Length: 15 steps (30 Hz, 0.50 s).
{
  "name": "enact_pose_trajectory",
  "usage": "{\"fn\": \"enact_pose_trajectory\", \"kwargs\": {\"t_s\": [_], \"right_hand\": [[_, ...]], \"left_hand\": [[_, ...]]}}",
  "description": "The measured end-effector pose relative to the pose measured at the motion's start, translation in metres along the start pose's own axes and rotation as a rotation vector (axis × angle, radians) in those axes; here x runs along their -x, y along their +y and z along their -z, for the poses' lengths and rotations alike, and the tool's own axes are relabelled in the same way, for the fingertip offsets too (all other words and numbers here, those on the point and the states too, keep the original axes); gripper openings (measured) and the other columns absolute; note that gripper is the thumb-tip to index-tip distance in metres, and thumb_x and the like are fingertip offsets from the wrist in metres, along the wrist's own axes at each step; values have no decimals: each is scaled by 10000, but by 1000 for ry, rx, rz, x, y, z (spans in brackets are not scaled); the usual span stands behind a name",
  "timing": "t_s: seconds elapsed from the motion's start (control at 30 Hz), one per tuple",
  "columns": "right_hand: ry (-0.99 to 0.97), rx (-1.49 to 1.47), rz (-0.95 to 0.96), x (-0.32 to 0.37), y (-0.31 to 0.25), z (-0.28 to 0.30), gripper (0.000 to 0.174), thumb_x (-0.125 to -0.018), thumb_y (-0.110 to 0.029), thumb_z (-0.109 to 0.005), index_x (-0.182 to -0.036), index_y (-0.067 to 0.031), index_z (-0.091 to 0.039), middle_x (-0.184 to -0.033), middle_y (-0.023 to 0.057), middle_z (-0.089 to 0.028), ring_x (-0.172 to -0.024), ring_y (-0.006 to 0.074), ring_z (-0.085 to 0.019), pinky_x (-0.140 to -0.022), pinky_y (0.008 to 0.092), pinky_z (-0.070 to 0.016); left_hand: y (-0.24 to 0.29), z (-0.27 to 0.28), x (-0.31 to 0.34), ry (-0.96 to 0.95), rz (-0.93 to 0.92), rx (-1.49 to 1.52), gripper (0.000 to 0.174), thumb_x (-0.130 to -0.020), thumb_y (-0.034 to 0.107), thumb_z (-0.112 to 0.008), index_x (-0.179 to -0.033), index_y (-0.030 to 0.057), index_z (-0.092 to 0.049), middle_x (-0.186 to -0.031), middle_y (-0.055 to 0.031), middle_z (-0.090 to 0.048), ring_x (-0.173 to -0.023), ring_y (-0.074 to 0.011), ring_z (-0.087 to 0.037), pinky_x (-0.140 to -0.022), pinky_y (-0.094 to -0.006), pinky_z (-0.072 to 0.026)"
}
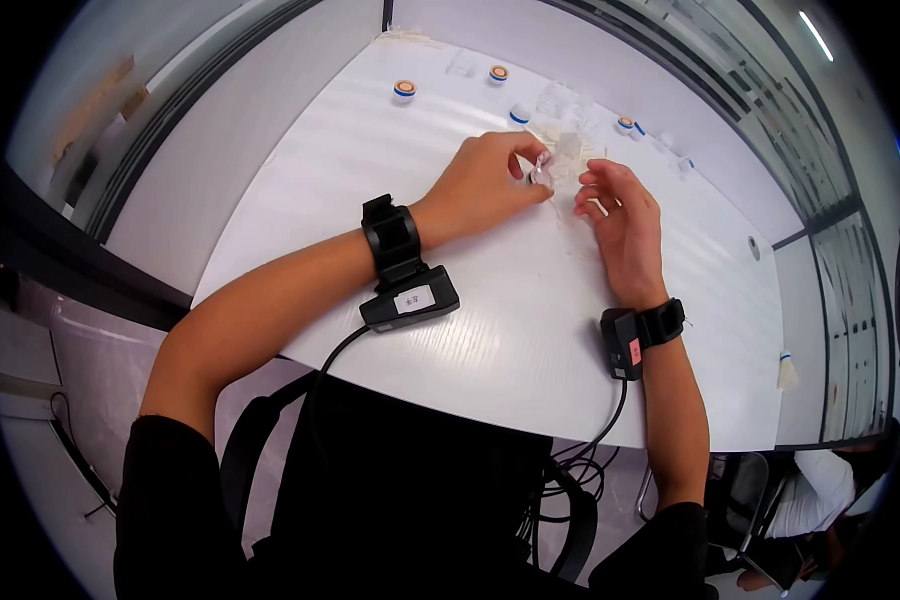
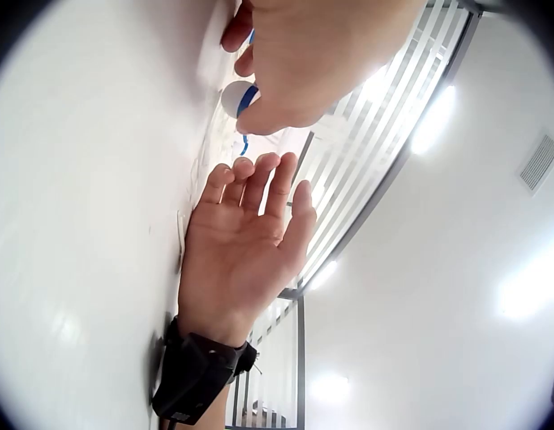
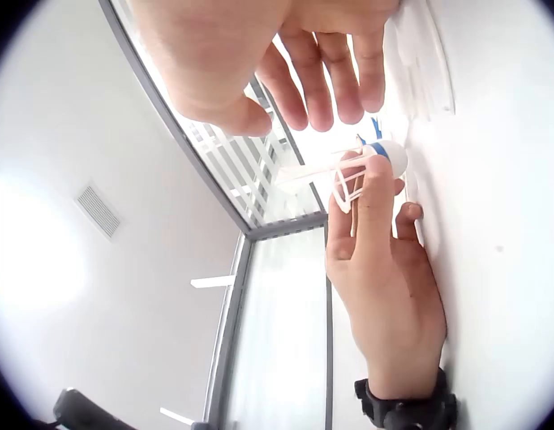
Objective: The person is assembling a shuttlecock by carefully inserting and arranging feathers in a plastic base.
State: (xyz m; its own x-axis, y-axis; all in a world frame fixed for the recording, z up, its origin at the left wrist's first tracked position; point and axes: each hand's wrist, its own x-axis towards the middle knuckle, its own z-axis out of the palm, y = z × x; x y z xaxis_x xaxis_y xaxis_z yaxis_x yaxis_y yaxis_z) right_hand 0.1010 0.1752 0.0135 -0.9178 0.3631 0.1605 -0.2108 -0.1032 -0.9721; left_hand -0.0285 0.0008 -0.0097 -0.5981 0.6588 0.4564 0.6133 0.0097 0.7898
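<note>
My left hand (image 1: 475,190) pinches a shuttlecock (image 3: 395,159) with a white cork and a blue band. In the right wrist view its white shafts and a ring stand out past the fingers, with a feather (image 3: 299,173) pointing away; the left wrist view shows mainly the cork (image 2: 233,98). To the right, my right hand (image 1: 626,225) is apart from the shuttlecock, palm turned toward it, fingers loosely bent and holding nothing. Just beyond both hands lie loose pale feathers and shafts (image 1: 567,146) on the white table (image 1: 450,350).
Shuttlecock corks with blue bands (image 1: 404,91) and orange-brown tops (image 1: 498,73) stand toward the back. Another cork (image 1: 625,123) lies at back right. A feathered shuttlecock (image 1: 788,371) is by the right edge. Low partitions (image 1: 270,110) border the table. Another person's white sleeve (image 1: 820,490) shows lower right.
</note>
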Motion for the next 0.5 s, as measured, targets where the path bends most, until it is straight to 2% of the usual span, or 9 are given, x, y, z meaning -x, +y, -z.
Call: {"fn": "enact_pose_trajectory", "kwargs": {"t_s": [0.03, 0.13, 0.23, 0.33, 0.47, 0.5], "right_hand": [[12, 14, 7, 1, -1, -1, 284, -1034, -235, -593, -1160, 9, -664, -1051, 72, -677, -877, 145, -630, -813, 306, -506], [61, 359, 117, -1, 7, 4, 255, -963, -216, -704, -1111, -8, -691, -1039, 65, -677, -878, 140, -629, -808, 298, -511], [86, 812, 162, 0, 6, 1, 301, -876, -229, -798, -1087, -28, -723, -1044, 80, -688, -913, 170, -632, -802, 321, -522], [18, 1108, 298, 6, 6, -4, 356, -819, -243, -842, -1099, -45, -747, -1023, 96, -703, -949, 216, -632, -802, 351, -523], [-3, 1086, 295, 6, 3, -4, 295, -821, -222, -833, -1069, -71, -778, -989, 104, -712, -943, 252, -623, -797, 373, -514], [-5, 1083, 276, 7, 2, -4, 275, -825, -211, -827, -1059, -74, -782, -982, 100, -711, -934, 249, -621, -792, 372, -512]], "left_hand": [[3, 1, 1, 35, 29, -6, 405, -832, 276, -804, -1124, 13, -706, -897, -80, -695, -782, -146, -614, -690, -296, -485], [4, 0, -2, 82, 63, 3, 430, -852, 306, -799, -1137, 2, -693, -853, -82, -670, -772, -142, -604, -687, -294, -479], [5, 1, -2, 91, 65, 8, 450, -856, 326, -794, -1136, -9, -686, -842, -84, -663, -774, -149, -602, -692, -301, -479], [5, 0, 0, 92, 65, 8, 459, -854, 342, -790, -1130, -10, -686, -832, -83, -656, -769, -155, -601, -697, -306, -479], [9, 3, -1, 61, 98, -20, 470, -851, 354, -787, -1134, -8, -687, -815, -79, -643, -760, -158, -604, -700, -307, -478], [11, 4, 0, 48, 117, -25, 465, -845, 342, -786, -1124, -18, -687, -876, -103, -669, -778, -176, -616, -713, -319, -497]]}}
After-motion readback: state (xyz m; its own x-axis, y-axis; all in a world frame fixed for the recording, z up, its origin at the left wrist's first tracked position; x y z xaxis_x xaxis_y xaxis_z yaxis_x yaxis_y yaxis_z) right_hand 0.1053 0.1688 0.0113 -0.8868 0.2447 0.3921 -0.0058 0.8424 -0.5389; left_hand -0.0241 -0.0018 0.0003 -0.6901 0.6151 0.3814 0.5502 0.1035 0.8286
